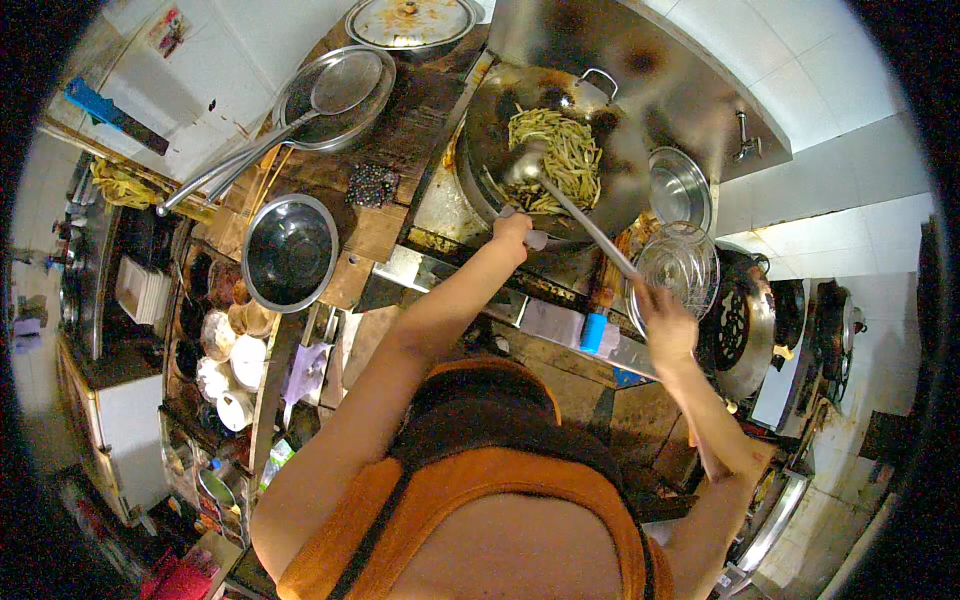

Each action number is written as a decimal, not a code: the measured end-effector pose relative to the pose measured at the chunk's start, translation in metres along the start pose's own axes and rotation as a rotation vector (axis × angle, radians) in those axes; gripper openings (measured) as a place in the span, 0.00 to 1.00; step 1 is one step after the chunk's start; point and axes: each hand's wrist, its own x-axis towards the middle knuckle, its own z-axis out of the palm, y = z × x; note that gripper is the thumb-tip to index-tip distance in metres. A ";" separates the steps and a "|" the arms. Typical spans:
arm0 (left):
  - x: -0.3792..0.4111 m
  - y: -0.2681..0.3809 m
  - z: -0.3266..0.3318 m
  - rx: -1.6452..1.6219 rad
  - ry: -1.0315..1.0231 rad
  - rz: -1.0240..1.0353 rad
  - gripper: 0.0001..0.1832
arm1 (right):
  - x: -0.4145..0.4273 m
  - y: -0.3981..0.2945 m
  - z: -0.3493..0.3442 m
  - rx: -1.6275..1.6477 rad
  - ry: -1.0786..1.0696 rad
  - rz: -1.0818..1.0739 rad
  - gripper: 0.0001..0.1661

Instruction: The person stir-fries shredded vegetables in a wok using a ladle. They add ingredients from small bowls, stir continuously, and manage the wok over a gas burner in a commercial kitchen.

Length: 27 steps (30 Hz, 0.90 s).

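Observation:
A large wok point(630, 142) stands on the stove, with pale green strips of food point(574, 154) in it. My left hand point(514, 231) grips a greyish cloth point(535, 239) at the wok's near rim. My right hand point(666, 330), slightly blurred, is closed around the long metal handle of a ladle point(527, 161). The ladle's bowl rests among the strips, at their left side. Small dark bits lie with the strips near the wok's front. The part of the wok under my left hand is hidden.
Left of the stove, a steel bowl point(291, 253) and strainers point(346, 81) lie on a wooden board. A metal basin point(679, 187) and a wire strainer point(675, 270) are at the right. A blue-handled tool point(593, 332) lies at the stove's front edge. A lidded pot point(410, 22) stands behind.

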 end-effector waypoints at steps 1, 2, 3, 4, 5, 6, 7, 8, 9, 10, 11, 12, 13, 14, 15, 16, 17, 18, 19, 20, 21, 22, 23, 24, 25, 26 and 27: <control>0.006 -0.003 -0.002 0.006 0.027 0.015 0.24 | -0.006 0.023 -0.007 -0.070 0.104 -0.067 0.36; -0.002 -0.001 0.001 -0.004 0.039 0.017 0.23 | -0.012 0.041 -0.011 -0.140 0.133 -0.067 0.35; -0.022 0.003 0.007 -0.008 0.048 0.015 0.22 | -0.020 0.055 -0.014 -0.181 0.160 -0.076 0.37; -0.032 0.008 0.009 -0.020 0.063 0.023 0.22 | -0.020 0.059 -0.019 -0.198 0.170 -0.047 0.38; -0.031 0.010 0.009 -0.039 0.059 0.033 0.18 | -0.019 0.062 -0.021 -0.214 0.180 -0.018 0.38; -0.030 0.010 0.006 -0.055 0.056 0.040 0.14 | -0.011 0.058 -0.020 -0.148 0.148 0.034 0.40; -0.031 0.009 0.008 -0.063 0.044 0.037 0.10 | -0.002 0.055 -0.017 -0.087 0.105 0.097 0.41; -0.032 0.009 0.009 -0.050 0.049 0.027 0.12 | 0.010 0.054 0.001 0.051 0.046 0.150 0.45; -0.038 0.013 0.011 -0.035 0.055 0.018 0.13 | 0.027 0.047 0.011 0.048 -0.054 0.229 0.47; -0.042 0.015 0.011 -0.021 0.064 0.013 0.14 | 0.051 0.044 0.025 0.112 -0.177 0.315 0.45; -0.039 0.013 0.008 -0.038 0.040 0.022 0.14 | 0.067 0.041 0.035 0.201 -0.126 0.309 0.43; -0.032 0.010 0.005 -0.056 0.013 0.035 0.14 | 0.076 0.039 0.044 0.289 -0.068 0.303 0.41; -0.031 0.010 0.004 -0.068 -0.015 0.045 0.15 | 0.075 0.038 0.061 0.452 0.029 0.262 0.40; -0.030 0.009 0.004 -0.054 -0.018 0.032 0.19 | 0.072 0.039 0.080 0.612 0.128 0.220 0.38; -0.030 0.009 0.003 -0.056 -0.016 0.039 0.22 | 0.070 0.036 0.082 0.770 0.220 0.167 0.37; -0.030 0.009 0.002 -0.056 -0.015 0.044 0.24 | 0.062 0.037 0.081 0.964 0.043 0.272 0.34; -0.030 0.008 0.002 -0.054 -0.016 0.048 0.27 | 0.054 0.038 0.079 1.126 -0.120 0.412 0.32; -0.042 0.015 0.008 -0.108 -0.020 0.058 0.31 | 0.050 0.039 0.044 1.250 -0.290 0.493 0.31; -0.044 0.013 0.005 -0.101 -0.001 0.049 0.31 | 0.042 0.040 0.018 1.370 -0.457 0.580 0.31; -0.045 0.014 0.006 -0.092 0.007 0.043 0.32 | 0.025 0.046 0.014 1.368 -0.425 0.507 0.33; -0.045 0.014 0.010 -0.080 0.007 0.031 0.33 | 0.003 0.052 0.013 1.230 -0.227 0.368 0.34; -0.055 0.017 0.015 -0.133 0.027 0.016 0.34 | -0.018 0.054 0.014 1.082 -0.045 0.222 0.35; -0.047 0.015 0.012 -0.113 -0.007 -0.005 0.33 | -0.033 0.053 -0.008 0.972 -0.052 0.172 0.38; -0.034 0.015 0.003 -0.102 -0.027 -0.015 0.33 | -0.041 0.053 -0.037 0.870 -0.058 0.104 0.41; -0.026 0.012 -0.003 -0.082 -0.050 -0.031 0.33 | -0.051 0.048 -0.064 0.774 -0.127 0.136 0.42; -0.053 0.019 0.011 -0.082 0.069 -0.032 0.28 | -0.060 0.042 -0.088 0.678 -0.195 0.179 0.43; -0.055 0.022 0.007 -0.119 0.046 -0.008 0.27 | -0.062 0.036 -0.099 0.581 -0.246 0.199 0.44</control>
